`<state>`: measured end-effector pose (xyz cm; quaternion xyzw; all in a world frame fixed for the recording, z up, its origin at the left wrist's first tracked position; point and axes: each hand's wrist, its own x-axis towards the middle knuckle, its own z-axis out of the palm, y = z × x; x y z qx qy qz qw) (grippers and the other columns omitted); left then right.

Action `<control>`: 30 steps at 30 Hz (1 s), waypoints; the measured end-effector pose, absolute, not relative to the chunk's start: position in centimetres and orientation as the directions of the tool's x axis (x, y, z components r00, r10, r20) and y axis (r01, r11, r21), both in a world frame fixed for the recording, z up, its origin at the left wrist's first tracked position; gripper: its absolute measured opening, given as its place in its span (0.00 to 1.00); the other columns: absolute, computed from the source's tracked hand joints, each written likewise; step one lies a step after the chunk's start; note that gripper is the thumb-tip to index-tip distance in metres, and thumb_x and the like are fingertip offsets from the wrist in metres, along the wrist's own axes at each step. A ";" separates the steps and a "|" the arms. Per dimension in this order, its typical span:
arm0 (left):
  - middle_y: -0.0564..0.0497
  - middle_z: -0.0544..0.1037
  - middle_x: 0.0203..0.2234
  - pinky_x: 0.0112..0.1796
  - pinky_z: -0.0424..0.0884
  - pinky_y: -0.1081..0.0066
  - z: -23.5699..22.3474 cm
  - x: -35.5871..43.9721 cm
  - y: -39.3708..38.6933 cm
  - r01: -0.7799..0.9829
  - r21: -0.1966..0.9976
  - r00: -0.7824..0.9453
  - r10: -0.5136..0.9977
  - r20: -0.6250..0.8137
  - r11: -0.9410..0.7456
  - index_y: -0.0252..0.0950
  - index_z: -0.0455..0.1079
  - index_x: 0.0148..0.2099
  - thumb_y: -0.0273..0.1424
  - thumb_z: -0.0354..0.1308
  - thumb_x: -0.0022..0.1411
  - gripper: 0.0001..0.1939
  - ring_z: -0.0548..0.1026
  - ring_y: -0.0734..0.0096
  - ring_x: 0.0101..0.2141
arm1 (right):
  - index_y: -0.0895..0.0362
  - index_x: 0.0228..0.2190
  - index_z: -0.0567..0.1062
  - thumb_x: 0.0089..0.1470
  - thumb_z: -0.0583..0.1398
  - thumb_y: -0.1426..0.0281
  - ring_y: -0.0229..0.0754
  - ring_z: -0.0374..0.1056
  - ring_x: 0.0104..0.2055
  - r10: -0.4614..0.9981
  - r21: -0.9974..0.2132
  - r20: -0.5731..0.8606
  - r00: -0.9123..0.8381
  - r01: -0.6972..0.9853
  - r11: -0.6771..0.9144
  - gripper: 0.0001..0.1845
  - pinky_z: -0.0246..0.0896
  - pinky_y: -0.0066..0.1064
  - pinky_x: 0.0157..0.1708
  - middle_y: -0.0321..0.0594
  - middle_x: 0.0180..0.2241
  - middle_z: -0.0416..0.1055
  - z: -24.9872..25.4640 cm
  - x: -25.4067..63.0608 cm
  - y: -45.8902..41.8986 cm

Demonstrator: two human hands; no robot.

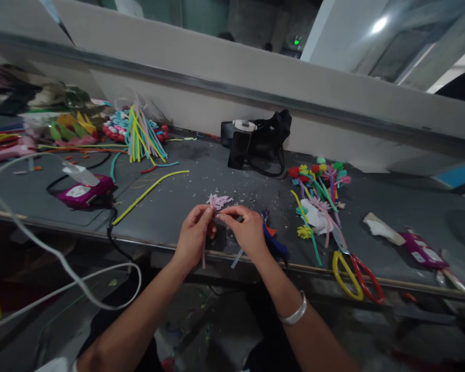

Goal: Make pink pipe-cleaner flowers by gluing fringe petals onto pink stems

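My left hand is closed in a pinch on a thin pink fuzzy stem that hangs below its fingers. Right at the fingertips, a frilly pale pink cluster shows above the table; whether it joins the stem is hidden. My right hand meets the left, thumb and forefinger pressed together at the cluster's lower edge, and what they pinch is too small to name. Beside the right wrist lies a blue tool, partly covered by the hand. A pale translucent strip sticks out under that hand.
Scissors with yellow and red handles overhang the front edge, near several fuzzy flowers. Tissue packs lie left and right. A bundle of fuzzy stems, a black bag and a white cable are also around.
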<state>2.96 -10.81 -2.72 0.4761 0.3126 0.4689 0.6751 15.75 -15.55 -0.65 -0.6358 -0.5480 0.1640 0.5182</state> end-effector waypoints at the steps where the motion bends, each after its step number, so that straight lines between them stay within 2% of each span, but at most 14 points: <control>1: 0.56 0.69 0.26 0.21 0.60 0.78 -2.8 3.1 -10.9 -0.326 0.940 0.372 0.928 0.025 0.106 0.36 0.70 0.38 0.41 0.60 0.59 0.13 0.65 0.80 0.21 | 0.51 0.28 0.78 0.52 0.63 0.66 0.41 0.70 0.33 0.863 -0.825 0.364 0.350 0.551 0.124 0.04 0.64 0.32 0.38 0.33 0.29 0.76 -0.8 15.6 -15.8; 5: 0.58 0.63 0.20 0.19 0.53 0.80 -3.0 3.5 -11.3 -0.326 0.938 0.388 0.921 0.024 0.113 0.35 0.70 0.36 0.40 0.61 0.59 0.13 0.58 0.82 0.19 | 0.50 0.29 0.78 0.54 0.62 0.67 0.41 0.69 0.36 0.864 -0.797 0.358 0.354 0.598 0.085 0.04 0.63 0.32 0.38 0.34 0.31 0.76 -1.4 14.8 -16.0; 9: 0.57 0.64 0.22 0.20 0.52 0.80 -3.3 3.5 -11.2 -0.354 0.926 0.363 0.932 0.004 0.134 0.34 0.71 0.36 0.38 0.63 0.58 0.12 0.58 0.83 0.20 | 0.51 0.30 0.78 0.54 0.62 0.67 0.39 0.69 0.33 0.881 -0.807 0.367 0.299 0.573 0.142 0.04 0.63 0.30 0.36 0.34 0.31 0.75 -0.9 14.6 -16.2; 12: 0.57 0.65 0.21 0.19 0.51 0.80 -3.4 3.4 -11.1 -0.379 0.915 0.354 0.935 0.004 0.140 0.33 0.71 0.36 0.37 0.64 0.57 0.11 0.57 0.83 0.19 | 0.51 0.32 0.78 0.55 0.61 0.66 0.38 0.70 0.35 0.878 -0.748 0.405 0.255 0.645 0.158 0.05 0.63 0.29 0.38 0.35 0.34 0.76 0.0 16.8 -17.4; 14: 0.57 0.64 0.20 0.19 0.50 0.80 -3.4 3.3 -11.0 -0.394 0.907 0.351 0.936 -0.001 0.149 0.33 0.71 0.36 0.36 0.64 0.56 0.11 0.56 0.84 0.19 | 0.51 0.33 0.79 0.56 0.60 0.67 0.40 0.70 0.39 0.858 -0.641 0.421 0.295 0.766 0.051 0.06 0.62 0.32 0.43 0.36 0.35 0.76 0.3 19.8 -18.8; 16: 0.58 0.64 0.19 0.19 0.50 0.79 -3.2 3.2 -11.0 -0.407 0.900 0.351 0.936 -0.004 0.156 0.33 0.71 0.35 0.36 0.65 0.56 0.11 0.56 0.84 0.18 | 0.53 0.32 0.80 0.55 0.59 0.69 0.43 0.70 0.40 0.808 -0.523 0.420 0.413 0.838 -0.156 0.07 0.61 0.34 0.44 0.38 0.35 0.76 0.0 23.3 -20.3; 18: 0.58 0.64 0.19 0.19 0.50 0.79 -3.1 3.3 -11.0 -0.411 0.898 0.354 0.935 0.001 0.155 0.33 0.70 0.35 0.35 0.65 0.56 0.11 0.57 0.83 0.18 | 0.54 0.33 0.80 0.54 0.59 0.69 0.45 0.70 0.40 0.813 -0.417 0.331 0.478 0.847 -0.329 0.08 0.61 0.35 0.42 0.39 0.35 0.76 -0.8 26.3 -21.6; 20: 0.57 0.64 0.19 0.19 0.50 0.79 -3.1 3.3 -11.0 -0.415 0.897 0.355 0.935 0.006 0.152 0.33 0.71 0.35 0.35 0.64 0.56 0.10 0.57 0.83 0.18 | 0.54 0.34 0.81 0.55 0.60 0.69 0.46 0.70 0.42 0.818 -0.361 0.254 0.517 0.835 -0.415 0.09 0.60 0.34 0.41 0.40 0.37 0.77 -1.5 28.3 -22.5; 25: 0.57 0.65 0.20 0.19 0.50 0.79 -3.2 3.3 -10.9 -0.430 0.890 0.357 0.934 0.012 0.153 0.33 0.71 0.35 0.34 0.64 0.56 0.10 0.57 0.84 0.18 | 0.52 0.37 0.81 0.56 0.60 0.67 0.47 0.70 0.44 0.805 -0.231 0.210 0.555 0.828 -0.511 0.10 0.59 0.33 0.38 0.40 0.41 0.77 -2.4 29.4 -23.2; 30: 0.57 0.64 0.20 0.19 0.50 0.79 -3.2 3.2 -10.9 -0.433 0.888 0.366 0.931 0.020 0.151 0.33 0.71 0.34 0.34 0.64 0.56 0.10 0.57 0.84 0.18 | 0.51 0.35 0.81 0.56 0.60 0.66 0.47 0.70 0.43 0.827 -0.150 0.198 0.527 0.850 -0.506 0.09 0.57 0.33 0.36 0.39 0.39 0.78 -2.7 29.1 -23.0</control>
